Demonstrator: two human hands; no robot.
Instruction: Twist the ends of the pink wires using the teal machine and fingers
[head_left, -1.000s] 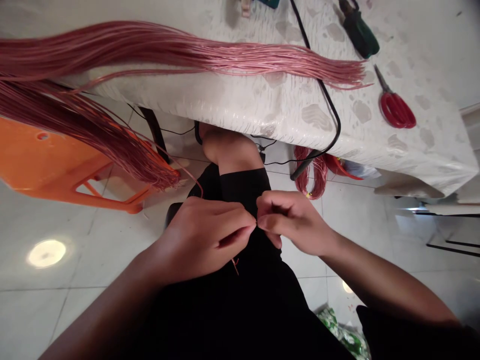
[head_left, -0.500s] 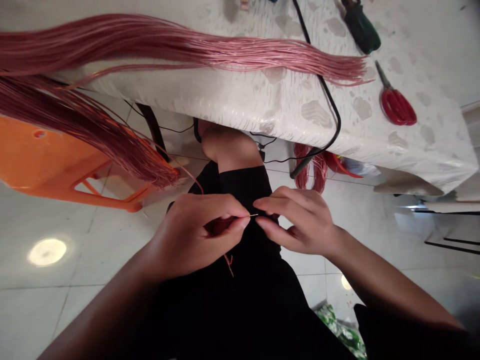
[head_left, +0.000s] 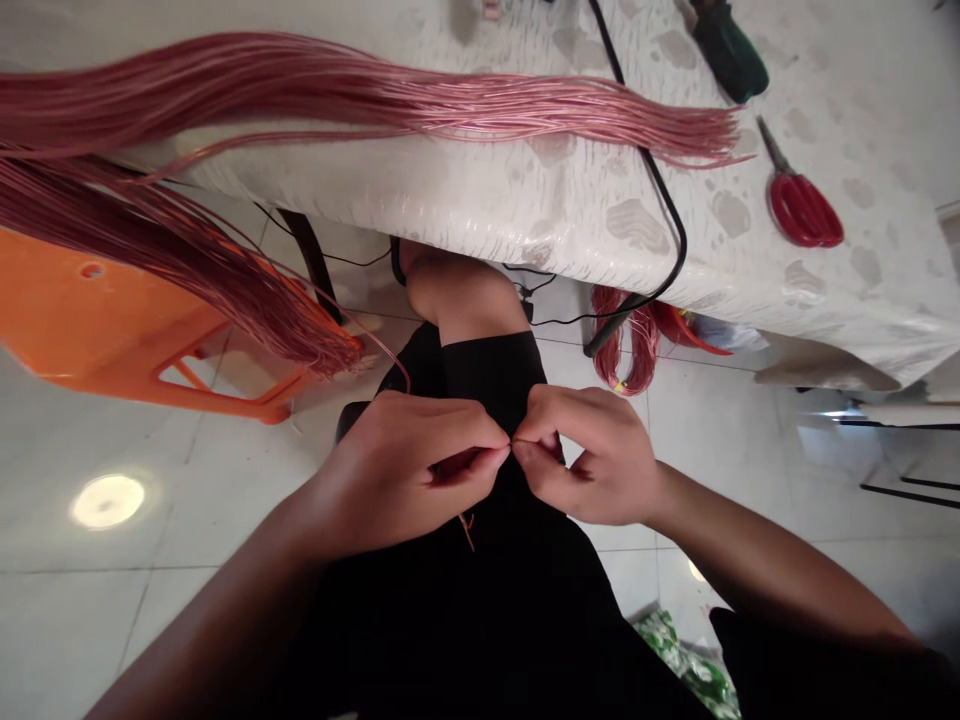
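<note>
Thin copper wire (head_left: 466, 527) runs pinched between the left hand (head_left: 397, 465) and right hand (head_left: 592, 455), both grips pressed together, curled fingers meeting over black trousers (head_left: 487, 375). Open floor tile (head_left: 637, 450) lies either side; the counter's edge (head_left: 480, 215) sits beyond the knee (head_left: 457, 295).

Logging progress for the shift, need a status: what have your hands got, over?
Left hand, right hand: fingertips pinched together on a fine copper wire. Pink wire bundle draped over table edge. Black-clad leg under hands.
</note>
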